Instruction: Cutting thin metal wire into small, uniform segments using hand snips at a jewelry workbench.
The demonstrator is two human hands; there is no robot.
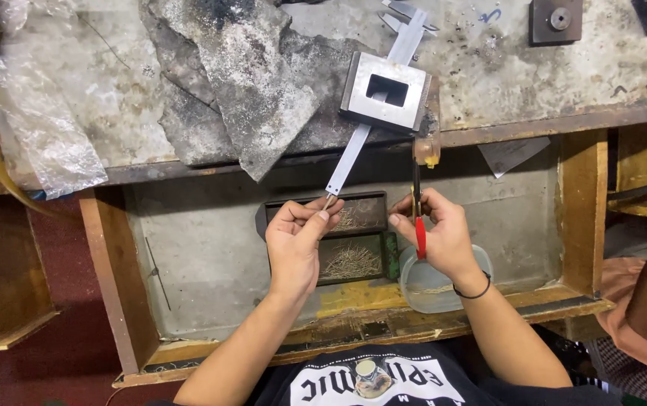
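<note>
Over the rusty drawer [211, 248], left hand [297, 237] pinches thin wire [329, 201] — right hand [436, 233] grips red-handled pliers [419, 222].

One crumpled clear plastic bag [42, 128], empty-looking, on bench at upper left of frame. No labels, signs, screens.

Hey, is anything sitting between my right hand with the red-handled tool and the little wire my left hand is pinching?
Nothing visible. The left hand pinches the thin wire; the right hand, holding the red-handled tool, is beside it across an open gap.
</note>
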